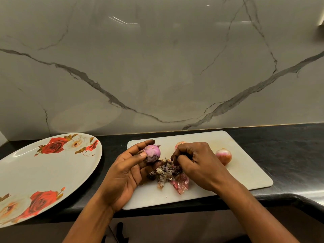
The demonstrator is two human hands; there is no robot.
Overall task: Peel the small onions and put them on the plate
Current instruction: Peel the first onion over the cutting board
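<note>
The left hand [128,171] holds a small purple onion [152,153] just above the far-left corner of the white cutting board [236,174]. Its grip is pinching the onion: the thumb presses on the left side, the index finger curls round the far side, and the other fingers cup it from below. The onion sits at the fingertips, clear of the palm. Its long axis runs near to far, tilted a little to the right. A small pointed nub faces far-right, and the darker, rougher end faces near, toward the palm.

The right hand [194,160] hovers over the middle of the board, knuckles up. Its grip is curled, with the fingertips bunched together at the heap of peels [167,171]. Whether they pinch a scrap cannot be told.

A second onion [223,156] lies on the board to the right of that hand. A third onion [179,144] shows partly beyond its knuckles.

The rose-patterned plate [52,172] sits on the black counter [289,155], left of the board.
</note>
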